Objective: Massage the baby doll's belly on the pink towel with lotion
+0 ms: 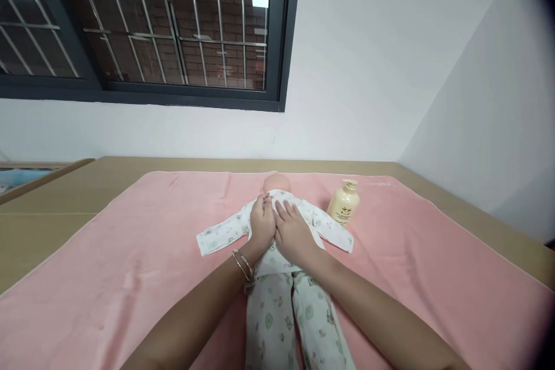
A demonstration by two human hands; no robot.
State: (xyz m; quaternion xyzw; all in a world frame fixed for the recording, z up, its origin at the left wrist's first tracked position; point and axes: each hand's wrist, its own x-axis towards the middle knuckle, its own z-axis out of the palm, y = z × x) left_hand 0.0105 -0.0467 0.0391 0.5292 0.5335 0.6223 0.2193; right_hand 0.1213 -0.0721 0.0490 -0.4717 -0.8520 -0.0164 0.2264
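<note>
Two hands pressed flat on the doll's (277, 243) chest: left hand (261, 221) and right hand (295, 233) side by side, fingers extended, nothing gripped. Step judged: top being smoothed or closed at the front. Next move likely calls for a fine pinch at the placket. Doll lies face-up mid pink towel (130, 266), in printed white top and trousers, sleeves spread. Lotion bottle (344, 202) stands just beside.

My left hand (261, 223) and right hand (293, 233) are covering the doll (277, 225)'s chest. Its legs are running off the bottom edge. Beside the doll, the bottle (344, 202)'s label is blurring beyond reading.
</note>
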